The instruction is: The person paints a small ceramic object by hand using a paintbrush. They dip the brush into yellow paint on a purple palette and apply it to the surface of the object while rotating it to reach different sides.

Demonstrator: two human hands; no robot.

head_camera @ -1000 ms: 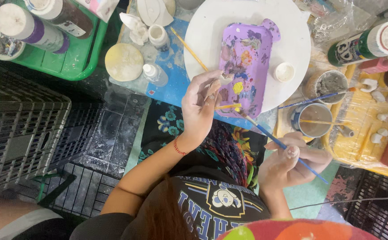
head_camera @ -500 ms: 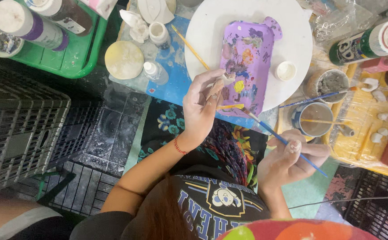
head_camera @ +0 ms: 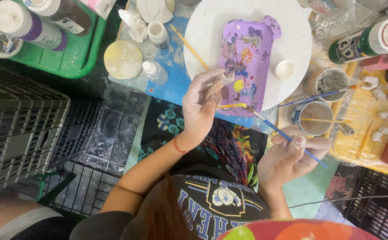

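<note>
My left hand (head_camera: 198, 109) is raised over the near edge of a purple paint palette (head_camera: 247, 58) and pinches a small pale clay figure (head_camera: 217, 85) between its fingertips. My right hand (head_camera: 292, 155) sits lower right and grips a thin blue-handled paintbrush (head_camera: 287, 138). The brush slants up to the left, and its yellow-loaded tip lies just below the figure, beside my left fingers. The palette, smeared with several colours, rests on a round white plate (head_camera: 203, 31).
A green tray (head_camera: 76, 58) with paint bottles is at top left, grey plastic crates (head_camera: 20, 133) at left. A jar with brushes (head_camera: 314, 118), a green paint bottle (head_camera: 367, 40) and small white pieces on a yellow tray (head_camera: 372, 111) stand at right. A loose yellow brush (head_camera: 187, 42) lies by the plate.
The brush tip has stayed by the figure with only small shifts. My right hand has moved slightly while both hands keep their hold.
</note>
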